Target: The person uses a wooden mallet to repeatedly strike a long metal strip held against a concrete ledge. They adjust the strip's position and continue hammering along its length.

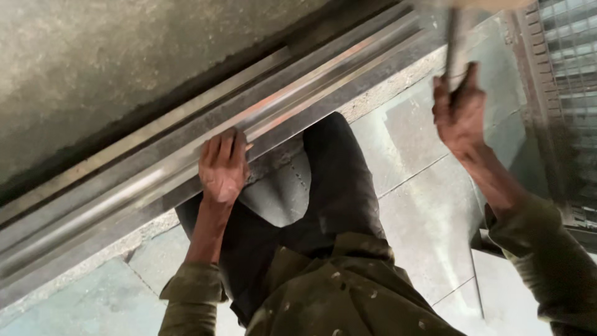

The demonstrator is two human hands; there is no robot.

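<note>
Long silvery-grey metal rail [186,155] under left hand [222,167], faint orange sheen. Olive-green paint-flecked sleeves [547,261]. Black trousers [336,180], pale grey knee patch. Grey-green floor tiles [423,205] below right hand [460,112].

floor: grey stone tiles [429,205] | wall: rough concrete [124,56] | right: window grille [569,56]

Grey stone floor tiles [429,205] with thin joint lines, lying below and between the two hands. Rough concrete surface [124,56], mottled grey, above the left hand beyond a dark gap. Metal grille [569,56] of small square openings in a rusty frame, just right of the right hand.
</note>
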